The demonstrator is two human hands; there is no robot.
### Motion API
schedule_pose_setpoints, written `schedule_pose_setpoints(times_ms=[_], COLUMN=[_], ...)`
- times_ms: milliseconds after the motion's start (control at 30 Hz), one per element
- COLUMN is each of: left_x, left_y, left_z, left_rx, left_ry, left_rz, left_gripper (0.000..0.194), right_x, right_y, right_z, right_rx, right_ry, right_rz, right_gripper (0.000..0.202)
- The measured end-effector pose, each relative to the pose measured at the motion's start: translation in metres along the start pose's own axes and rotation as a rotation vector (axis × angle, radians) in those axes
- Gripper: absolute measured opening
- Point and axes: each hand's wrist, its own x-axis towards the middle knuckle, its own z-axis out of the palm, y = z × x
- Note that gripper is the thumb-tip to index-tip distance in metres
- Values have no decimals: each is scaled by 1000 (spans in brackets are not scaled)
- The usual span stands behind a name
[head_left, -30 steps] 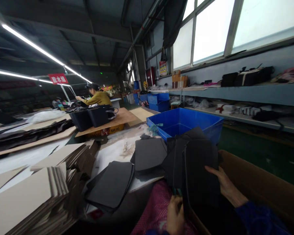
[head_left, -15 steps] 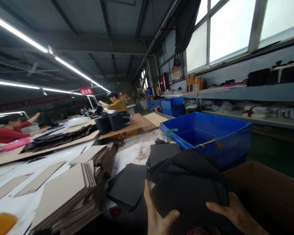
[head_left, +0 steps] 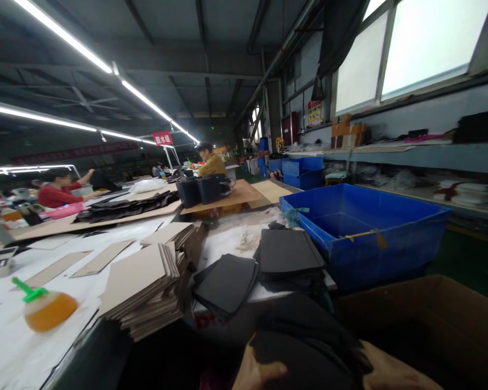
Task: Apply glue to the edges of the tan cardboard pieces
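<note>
At the bottom edge, my left hand [head_left: 257, 372] and my right hand [head_left: 392, 374] both grip a bundle of black fabric pieces [head_left: 309, 346], one hand on each side, low in front of me. Only part of each hand shows. Just beyond the bundle, two stacks of black pieces [head_left: 290, 253] [head_left: 228, 281] lie on the white table [head_left: 236, 238]. To their left sit stacks of tan cardboard sheets [head_left: 146, 281].
A large blue bin [head_left: 390, 254] stands to the right of the table, a brown cardboard box [head_left: 439, 309] in front of it. An orange glue bottle [head_left: 44, 309] lies at the left. Two other people [head_left: 59, 189] [head_left: 209, 161] work at far tables. Shelves line the right wall.
The view has swung left and up. The black bundle has come out of the cardboard box and dropped toward my lap, with both hands still on it.
</note>
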Motion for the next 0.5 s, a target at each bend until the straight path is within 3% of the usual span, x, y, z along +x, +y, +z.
schedule_pose_setpoints(times_ms=[67,133,300,400,500], left_x=[2,0,-8,-10,-8], left_y=[-6,-2,26,31,20], left_z=[-5,-2,28,34,27], left_rx=[72,97,51,130,84], left_ry=[-21,-94,-484,-535,-417], left_rz=[-21,-9,150,255,233], left_gripper=[71,75,78,69,73], right_x=[5,9,14,18,19], right_y=[-8,-29,-79,-70,-33], right_z=[-8,-8,7,11,16], right_rx=[103,102,-148,-133,64], right_ry=[4,108,405,468,504], right_rz=[-66,-143,-276,-156,-15], right_gripper=[83,76,62,45,44])
